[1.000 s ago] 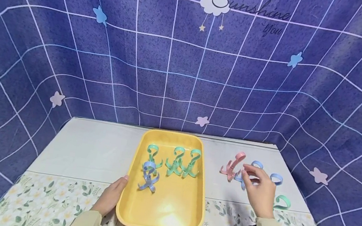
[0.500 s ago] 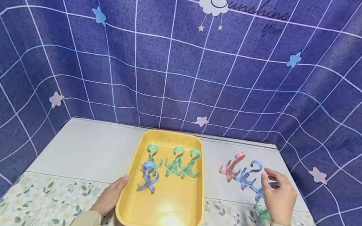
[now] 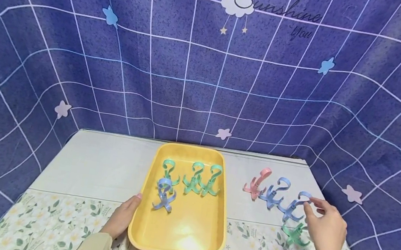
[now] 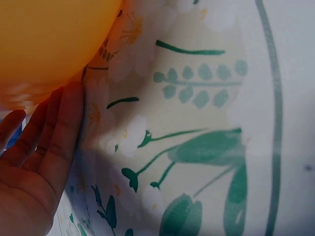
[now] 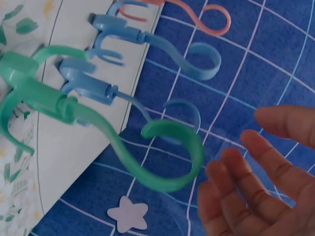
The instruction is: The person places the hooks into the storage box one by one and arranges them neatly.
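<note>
On the table's right side, my R hand point(image 3: 325, 232) sits w/ fingers loosely spread, holding nothing; index tip is just beside the top curl of the nearer blue hook point(image 3: 293, 206), can't tell if it touches. Right-wrist view shows the same: fingers point(image 5: 256, 182) relaxed & apart, w/ the green hook point(image 5: 98, 123) close by, not gripped. That green hook point(image 3: 294, 234) stands on the floral part of the cloth, just in front of the blue one & left of my R hand. Another blue hook point(image 3: 273, 192) stands left of the first, & a pink hook point(image 3: 257, 183) left of that, all in a rough row on the white cloth. My L hand point(image 3: 122, 216) lies flat w/ straight fingers against the near-left edge of the yellow tray point(image 3: 176, 241); left-wrist view shows fingers point(image 4: 54, 132) touching the tray rim point(image 4: 49, 44). Inside the tray: 3 green hooks point(image 3: 194, 179) upright in a row at the back, 1 blue hook point(image 3: 164, 195) in front of the left one.
</note>
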A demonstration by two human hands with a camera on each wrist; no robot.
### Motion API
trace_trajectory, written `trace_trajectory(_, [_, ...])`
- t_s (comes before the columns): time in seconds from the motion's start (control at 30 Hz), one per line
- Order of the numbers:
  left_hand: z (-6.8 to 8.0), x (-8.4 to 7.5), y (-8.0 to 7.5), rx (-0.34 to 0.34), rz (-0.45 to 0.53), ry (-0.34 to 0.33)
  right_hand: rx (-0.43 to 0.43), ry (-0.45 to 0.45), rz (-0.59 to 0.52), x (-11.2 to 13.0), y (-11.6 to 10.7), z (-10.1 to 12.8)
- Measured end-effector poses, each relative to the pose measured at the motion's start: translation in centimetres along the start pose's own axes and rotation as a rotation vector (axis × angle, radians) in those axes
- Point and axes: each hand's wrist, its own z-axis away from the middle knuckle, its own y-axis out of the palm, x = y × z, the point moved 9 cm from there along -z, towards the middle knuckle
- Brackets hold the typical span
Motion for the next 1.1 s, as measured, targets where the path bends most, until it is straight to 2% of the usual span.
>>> trace_trajectory(0.43, [-0.1,0.0,0.1,0.0,-0.005,-0.002,0.242,0.174,0.127,-3.5,0.4,0.2])
trace_trajectory(0.67, [-0.1,-0.1,0.0,0.001,-0.003,0.016,0.329,0.157,0.158,-3.9,1.0,0.2])
trace_trajectory(0.87, [-0.1,0.0,0.1,0.01,0.012,-0.002,0.318,0.146,0.156,-3.9,1.5,0.3])
trace_trajectory(1.1, [-0.1,0.0,0.1,0.008,-0.001,0.012,0.272,0.165,0.135,-3.8,1.3,0.5])
